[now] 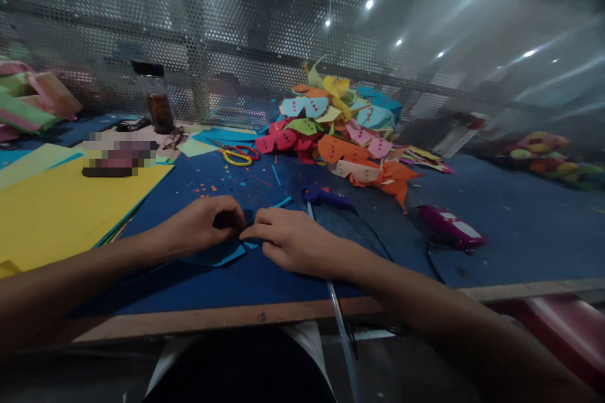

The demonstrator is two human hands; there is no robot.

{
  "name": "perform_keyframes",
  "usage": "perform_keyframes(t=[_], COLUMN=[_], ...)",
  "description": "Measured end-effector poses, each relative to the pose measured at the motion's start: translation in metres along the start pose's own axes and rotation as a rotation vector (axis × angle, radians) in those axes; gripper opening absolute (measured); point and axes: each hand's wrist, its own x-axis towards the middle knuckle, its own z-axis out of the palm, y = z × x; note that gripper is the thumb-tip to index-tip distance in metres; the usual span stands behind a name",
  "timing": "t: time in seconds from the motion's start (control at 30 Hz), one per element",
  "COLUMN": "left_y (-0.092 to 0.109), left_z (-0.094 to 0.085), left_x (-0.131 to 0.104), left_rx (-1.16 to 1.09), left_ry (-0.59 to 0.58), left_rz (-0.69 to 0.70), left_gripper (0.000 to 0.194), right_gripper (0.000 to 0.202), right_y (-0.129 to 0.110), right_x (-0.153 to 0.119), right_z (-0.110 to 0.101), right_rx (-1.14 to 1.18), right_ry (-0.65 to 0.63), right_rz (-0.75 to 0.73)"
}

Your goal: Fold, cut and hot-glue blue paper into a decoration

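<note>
My left hand (208, 225) is curled over a piece of blue paper (227, 256), thumb and fingers pinched at its edge. From the right, my right hand (295, 242) meets it, fingers closed on the same paper with the index fingertip at the fold. The hands cover much of the paper. Just beyond my right hand lies a blue glue gun (333, 198); its long clear glue stick (336, 305) passes under my wrist and hangs over the table edge. Yellow and red scissors (237, 155) rest further back, behind scattered paper scraps (208, 189).
A heap of coloured paper cutouts (340, 132) stands at the back centre. Yellow paper sheets (61, 208) are stacked on the left, with a lidded bottle (159, 104) behind. A purple device (451, 227) with a cord lies right. The wooden table edge (227, 320) runs in front.
</note>
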Motion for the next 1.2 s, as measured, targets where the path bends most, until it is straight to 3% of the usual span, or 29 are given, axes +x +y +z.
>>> perform_keyframes(t=[0.43, 1.2], left_y=[0.002, 0.004], left_z=[-0.001, -0.002], left_x=[-0.002, -0.001], left_rx=[0.012, -0.001], left_ry=[0.018, -0.02], left_rz=[-0.011, -0.029], left_gripper=[0.015, 0.016], right_gripper=[0.03, 0.039], right_y=[0.005, 0.0], right_x=[-0.006, -0.001], right_z=[-0.014, -0.007], right_rx=[0.113, 0.0], right_ry=[-0.012, -0.029], right_rz=[-0.064, -0.009])
